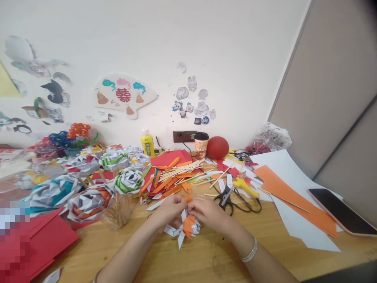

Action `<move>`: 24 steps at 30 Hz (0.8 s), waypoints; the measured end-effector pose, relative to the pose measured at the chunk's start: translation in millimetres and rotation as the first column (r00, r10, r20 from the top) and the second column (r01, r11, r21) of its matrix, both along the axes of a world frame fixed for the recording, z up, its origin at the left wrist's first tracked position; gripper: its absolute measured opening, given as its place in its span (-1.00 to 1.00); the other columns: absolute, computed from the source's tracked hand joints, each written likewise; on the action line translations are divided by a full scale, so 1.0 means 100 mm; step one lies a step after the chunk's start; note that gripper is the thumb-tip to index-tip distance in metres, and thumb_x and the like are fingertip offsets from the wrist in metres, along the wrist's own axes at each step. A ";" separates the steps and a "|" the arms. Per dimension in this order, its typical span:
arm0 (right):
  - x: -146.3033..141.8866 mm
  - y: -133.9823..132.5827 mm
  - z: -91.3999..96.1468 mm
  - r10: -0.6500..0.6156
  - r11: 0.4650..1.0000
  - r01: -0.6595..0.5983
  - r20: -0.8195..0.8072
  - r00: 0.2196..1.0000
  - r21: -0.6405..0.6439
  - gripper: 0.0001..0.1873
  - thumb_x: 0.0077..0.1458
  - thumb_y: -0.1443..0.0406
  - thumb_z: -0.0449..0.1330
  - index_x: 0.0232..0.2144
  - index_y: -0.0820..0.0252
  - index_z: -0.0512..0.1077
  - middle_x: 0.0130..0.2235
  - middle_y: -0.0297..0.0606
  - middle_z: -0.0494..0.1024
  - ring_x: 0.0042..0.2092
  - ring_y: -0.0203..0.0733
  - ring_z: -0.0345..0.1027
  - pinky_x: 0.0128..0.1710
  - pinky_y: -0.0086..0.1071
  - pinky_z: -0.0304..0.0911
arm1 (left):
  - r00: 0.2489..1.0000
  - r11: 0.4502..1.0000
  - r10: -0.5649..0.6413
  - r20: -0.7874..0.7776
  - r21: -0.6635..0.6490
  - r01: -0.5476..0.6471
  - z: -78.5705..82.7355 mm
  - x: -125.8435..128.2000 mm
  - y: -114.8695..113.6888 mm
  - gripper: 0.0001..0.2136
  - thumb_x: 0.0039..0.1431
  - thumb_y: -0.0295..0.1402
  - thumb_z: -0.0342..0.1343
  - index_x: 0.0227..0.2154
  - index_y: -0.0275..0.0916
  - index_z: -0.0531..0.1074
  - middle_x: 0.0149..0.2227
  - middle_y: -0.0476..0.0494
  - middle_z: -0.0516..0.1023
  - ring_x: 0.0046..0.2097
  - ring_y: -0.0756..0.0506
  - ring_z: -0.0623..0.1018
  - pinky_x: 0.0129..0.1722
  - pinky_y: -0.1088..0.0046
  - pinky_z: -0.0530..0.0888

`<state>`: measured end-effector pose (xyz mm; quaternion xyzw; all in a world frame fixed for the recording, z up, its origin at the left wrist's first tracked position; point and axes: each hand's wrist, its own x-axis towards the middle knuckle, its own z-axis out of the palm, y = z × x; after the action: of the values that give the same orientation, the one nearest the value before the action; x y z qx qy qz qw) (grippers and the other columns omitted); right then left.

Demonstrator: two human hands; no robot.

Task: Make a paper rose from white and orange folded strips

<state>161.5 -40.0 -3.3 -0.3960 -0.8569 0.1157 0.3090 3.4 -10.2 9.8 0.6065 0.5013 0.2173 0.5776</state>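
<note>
A folded paper flower [189,226] in orange and white lies low over the wooden table in front of me, with white pointed paper strips sticking out on its left. My left hand [171,210] is closed on its upper left side, fingers bent inward. From the other side my right hand [206,211] pinches its upper edge, and the two sets of fingertips nearly meet. What exactly lies between the fingertips is partly hidden. Just right of my right hand lie black scissors [225,199]. Behind the hands are folded orange paper strips [171,184].
Finished paper flowers [88,202] crowd the left, some in a clear cup [118,212]. Wooden sticks [185,171], a yellow glue gun [246,186], a paper cup [201,146], a drink bottle [147,144] and a red balloon [218,148] stand behind. A phone [343,210] rests right.
</note>
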 end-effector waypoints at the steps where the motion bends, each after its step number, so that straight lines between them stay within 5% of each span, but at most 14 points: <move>1: 0.00 0.01 -0.01 0.000 1.000 -0.001 0.015 1.000 0.026 -0.91 0.04 0.43 0.09 -0.46 0.20 0.36 -0.40 -0.32 0.43 -0.32 -0.28 0.25 -0.30 -0.44 0.16 | 1.000 1.000 0.000 -0.008 0.016 0.000 0.00 0.00 0.00 -0.89 -0.21 -0.33 0.00 -0.64 -0.25 0.23 -0.71 0.14 0.25 -0.67 0.07 0.31 -0.69 0.59 0.25; 7: 0.03 0.01 -0.05 0.017 0.995 -0.014 -0.039 0.999 0.094 -0.87 0.11 0.37 0.04 -0.40 0.19 0.38 -0.39 -0.29 0.45 -0.30 -0.26 0.26 -0.29 -0.41 0.18 | 1.000 0.988 0.023 0.004 0.151 -0.023 0.03 0.00 0.03 -0.89 -0.23 -0.35 -0.01 -0.69 -0.27 0.23 -0.71 0.16 0.17 -0.65 0.12 0.17 -0.67 0.63 0.09; 16: 0.04 -0.09 0.02 0.027 0.980 -0.015 -0.060 0.998 0.200 -0.74 0.13 0.28 0.02 -0.12 0.18 0.33 -0.23 -0.18 0.45 -0.21 -0.17 0.23 -0.21 -0.28 0.18 | 0.985 0.979 0.067 0.160 0.180 -0.096 0.09 -0.01 0.05 -0.78 -0.20 -0.20 0.05 -0.63 -0.25 0.22 -0.63 0.11 0.27 -0.54 0.04 0.31 -0.52 0.52 0.32; 24: -0.01 -0.13 0.01 0.016 0.990 0.002 -0.127 0.992 0.142 -0.83 0.09 0.26 0.07 -0.25 0.17 0.35 -0.25 -0.24 0.44 -0.19 -0.19 0.22 -0.18 -0.30 0.15 | 0.987 0.981 0.055 0.152 0.176 -0.081 0.03 0.00 0.06 -0.79 -0.19 -0.20 0.05 -0.63 -0.24 0.21 -0.63 0.13 0.23 -0.58 0.06 0.28 -0.57 0.54 0.29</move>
<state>160.6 -52.9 -2.4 -0.3617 -0.8429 0.0805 0.3902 2.9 -4.2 12.5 0.6217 0.4561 0.3256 0.5472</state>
